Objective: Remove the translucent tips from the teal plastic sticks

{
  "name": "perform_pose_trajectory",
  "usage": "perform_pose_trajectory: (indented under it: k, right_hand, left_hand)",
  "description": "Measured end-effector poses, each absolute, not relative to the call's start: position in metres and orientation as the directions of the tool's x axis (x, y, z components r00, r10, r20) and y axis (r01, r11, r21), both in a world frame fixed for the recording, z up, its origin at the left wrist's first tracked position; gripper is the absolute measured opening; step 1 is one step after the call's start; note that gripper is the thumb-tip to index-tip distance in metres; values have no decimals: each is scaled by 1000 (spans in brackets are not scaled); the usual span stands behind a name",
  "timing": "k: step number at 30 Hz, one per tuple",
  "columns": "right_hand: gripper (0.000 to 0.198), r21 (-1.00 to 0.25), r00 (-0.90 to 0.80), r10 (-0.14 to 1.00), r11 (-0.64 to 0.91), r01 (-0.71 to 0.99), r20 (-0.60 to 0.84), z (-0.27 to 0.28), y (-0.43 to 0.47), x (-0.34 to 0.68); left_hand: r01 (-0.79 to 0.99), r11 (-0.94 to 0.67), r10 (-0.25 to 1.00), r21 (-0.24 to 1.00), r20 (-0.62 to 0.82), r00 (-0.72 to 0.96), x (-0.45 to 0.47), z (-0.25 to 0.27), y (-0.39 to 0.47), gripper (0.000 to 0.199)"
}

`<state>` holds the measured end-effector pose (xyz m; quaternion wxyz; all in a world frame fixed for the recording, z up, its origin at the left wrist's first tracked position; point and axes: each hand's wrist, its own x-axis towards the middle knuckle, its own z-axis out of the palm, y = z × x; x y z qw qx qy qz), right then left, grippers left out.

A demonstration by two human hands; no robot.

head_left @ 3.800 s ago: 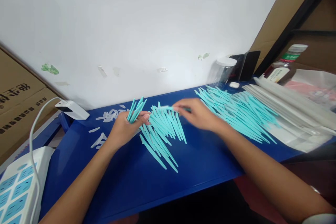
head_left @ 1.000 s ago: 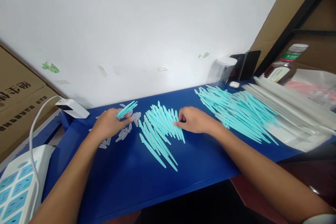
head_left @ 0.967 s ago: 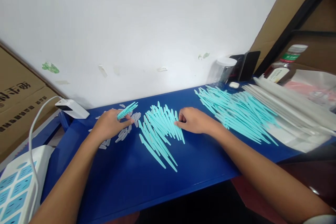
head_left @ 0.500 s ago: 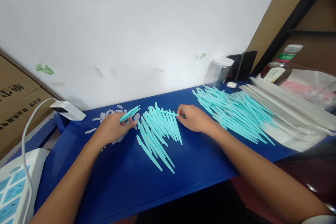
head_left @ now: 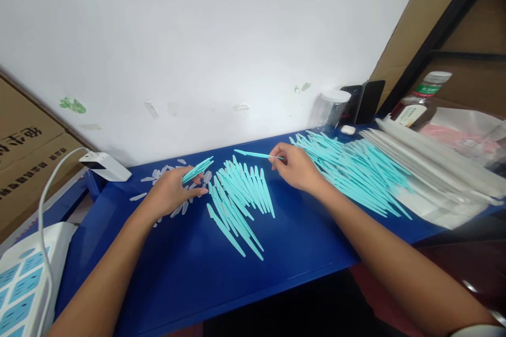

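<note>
Turquoise stick (head_left: 255, 154) is up off the desk (head_left: 300, 242), past the far edge of the middle pile (head_left: 245, 189), lying nearly level with its thin tip pointing left. Right hand (head_left: 294, 166) has it: grip clamped on the stick near its right end, thumb and fingers pinched together. Left hand (head_left: 169, 192): grip closed round a bundle of the same sticks (head_left: 200, 168), tips slanting up and right; thumb stretched out apart from the bundle, its tip by the left edge of the middle pile. Exact count in bundle can't be told.

Middle pile is fanned between the hands, a few longer-showing sticks at its near side. Clear plastic pieces (head_left: 157, 174) scattered under and around left hand. Bigger pile (head_left: 356, 174) sits right of right hand, partly behind the wrist; white packets (head_left: 435, 168) just beside it. Far right: bottle (head_left: 421, 100) with white cap, label blurred. At the back near the wall (head_left: 221, 37): clear jar (head_left: 332, 110) with white lid, small white case (head_left: 348, 130), dark slab (head_left: 369, 102) leaning. Left end: white gadget (head_left: 105, 166) with cable (head_left: 43, 221), power strip (head_left: 23, 279), cardboard box (head_left: 31, 142).
</note>
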<state>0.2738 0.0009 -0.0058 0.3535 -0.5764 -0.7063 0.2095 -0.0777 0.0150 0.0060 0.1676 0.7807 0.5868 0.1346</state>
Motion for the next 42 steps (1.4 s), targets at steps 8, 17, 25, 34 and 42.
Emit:
perform_pose_trajectory:
  k: [8, 17, 25, 34, 42]
  right_hand:
    - [7, -685, -112, 949, 293, 667, 296, -8, 2, 274]
    - [8, -730, -203, 945, 326, 601, 255, -5, -2, 271]
    - [19, -856, -243, 948, 294, 426, 204, -4, -2, 267]
    - [23, -925, -226, 961, 225, 306, 159, 4, -3, 266]
    - [20, -929, -255, 962, 182, 322, 100, 9, -9, 261]
  left_hand:
    - [890, -288, 942, 353, -65, 331, -78, 7, 14, 36]
    - [882, -405, 910, 240, 11, 414, -75, 2, 14, 48]
    - [739, -347, 923, 577, 72, 377, -65, 14, 7, 47]
    - [628, -236, 963, 742, 94, 251, -55, 9, 4, 46]
    - [633, -230, 966, 739, 95, 239, -51, 11, 2, 41]
